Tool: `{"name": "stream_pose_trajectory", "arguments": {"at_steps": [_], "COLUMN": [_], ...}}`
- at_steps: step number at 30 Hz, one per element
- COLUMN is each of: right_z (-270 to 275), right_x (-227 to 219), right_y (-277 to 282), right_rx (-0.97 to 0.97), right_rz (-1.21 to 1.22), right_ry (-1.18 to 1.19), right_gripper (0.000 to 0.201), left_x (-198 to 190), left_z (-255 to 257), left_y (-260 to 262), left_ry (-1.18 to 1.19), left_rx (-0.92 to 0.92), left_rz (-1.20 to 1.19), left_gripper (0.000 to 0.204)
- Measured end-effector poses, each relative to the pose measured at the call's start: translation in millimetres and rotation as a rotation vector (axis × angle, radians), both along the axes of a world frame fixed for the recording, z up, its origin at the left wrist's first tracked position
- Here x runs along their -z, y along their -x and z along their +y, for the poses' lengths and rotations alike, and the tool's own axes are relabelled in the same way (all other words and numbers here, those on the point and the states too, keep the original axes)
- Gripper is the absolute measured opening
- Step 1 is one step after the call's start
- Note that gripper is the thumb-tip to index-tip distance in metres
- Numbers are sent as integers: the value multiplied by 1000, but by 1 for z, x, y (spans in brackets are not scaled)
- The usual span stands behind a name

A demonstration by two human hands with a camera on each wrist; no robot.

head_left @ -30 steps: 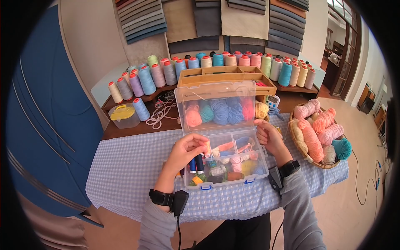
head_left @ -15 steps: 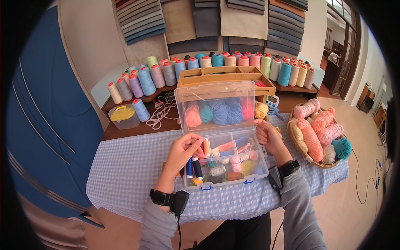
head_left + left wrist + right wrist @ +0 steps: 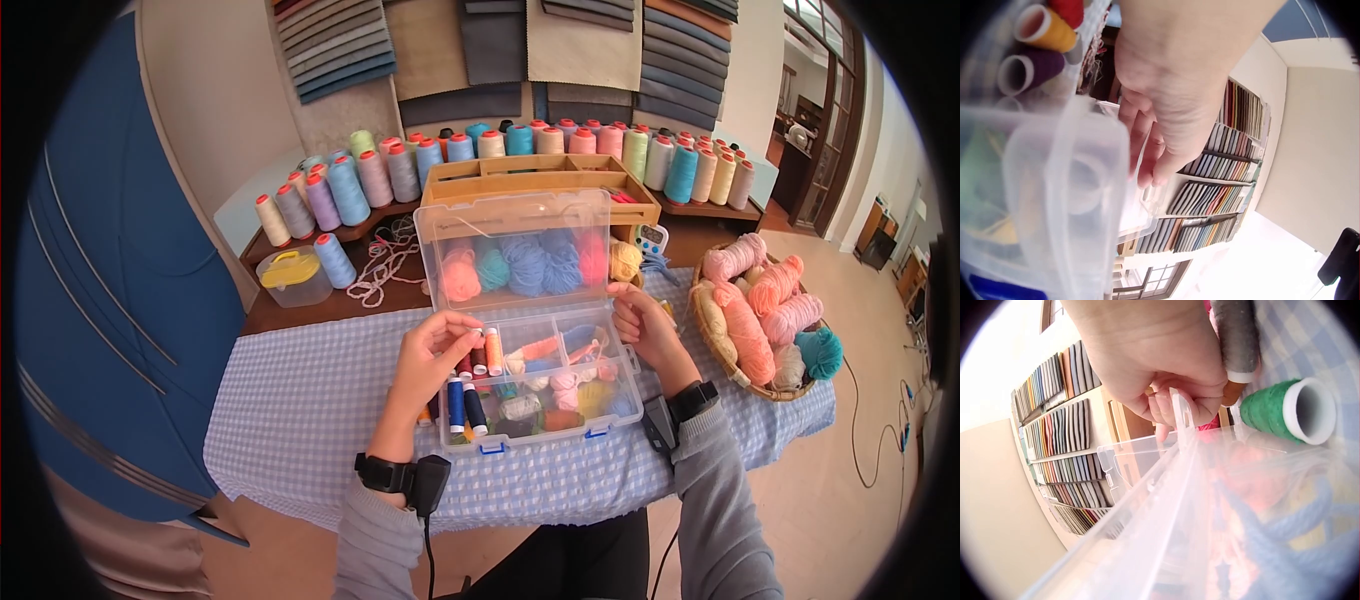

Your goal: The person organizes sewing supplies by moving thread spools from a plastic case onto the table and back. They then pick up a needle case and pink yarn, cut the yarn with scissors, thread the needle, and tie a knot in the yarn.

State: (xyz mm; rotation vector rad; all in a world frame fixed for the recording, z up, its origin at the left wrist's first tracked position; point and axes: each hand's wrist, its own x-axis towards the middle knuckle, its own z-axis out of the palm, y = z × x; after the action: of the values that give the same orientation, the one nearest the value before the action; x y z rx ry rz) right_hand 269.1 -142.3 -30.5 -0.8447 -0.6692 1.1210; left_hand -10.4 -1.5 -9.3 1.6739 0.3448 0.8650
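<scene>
A clear plastic divided box [image 3: 540, 447] stands with its lid [image 3: 515, 212] raised, holding yarn and thread spools. My left hand [image 3: 425, 360] reaches over its left side, thumb and fingertips pinching the upper end of a dark brown thread spool [image 3: 479, 358]. Beside that lie an orange spool [image 3: 493, 353] and a dark red one, partly covered by the hand. Nearer the front are a blue spool [image 3: 456, 405] and a navy spool [image 3: 475, 409]. At the back right corner my right hand [image 3: 645, 330] grips a clear plastic tab [image 3: 1182, 412] of the box with curled fingers.
A basket [image 3: 712, 345] of pink, cream and teal yarn stands right. A green spool [image 3: 1272, 411] lies beside the box, with orange [image 3: 1060, 31] and purple spools [image 3: 1034, 70] on the other side. Behind are a wooden organizer [image 3: 470, 187] and a yellow-lidded tub [image 3: 300, 283].
My left hand has drawn slightly left and back from the orange spool, exposing dark red and brown spools. The blue and navy spools have shifted forward and left. My right hand stays put.
</scene>
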Motion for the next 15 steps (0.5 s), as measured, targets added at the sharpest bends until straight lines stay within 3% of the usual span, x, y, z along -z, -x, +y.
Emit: {"name": "stream_pose_trajectory", "arguments": {"at_steps": [4, 6, 15], "right_z": [0, 1, 1], "right_x": [0, 1, 0], "right_y": [0, -1, -1], "right_rx": [6, -6, -8], "right_rz": [2, 13, 31], "right_ry": [8, -3, 2], "right_gripper": [19, 19, 16], "left_x": [-5, -6, -2], "left_z": [-2, -1, 0], "left_y": [-2, -1, 3], "left_ry": [-108, -435, -510], "left_rx": [-13, -45, -35], "left_rz": [44, 125, 287], "left_gripper": [16, 23, 31]}}
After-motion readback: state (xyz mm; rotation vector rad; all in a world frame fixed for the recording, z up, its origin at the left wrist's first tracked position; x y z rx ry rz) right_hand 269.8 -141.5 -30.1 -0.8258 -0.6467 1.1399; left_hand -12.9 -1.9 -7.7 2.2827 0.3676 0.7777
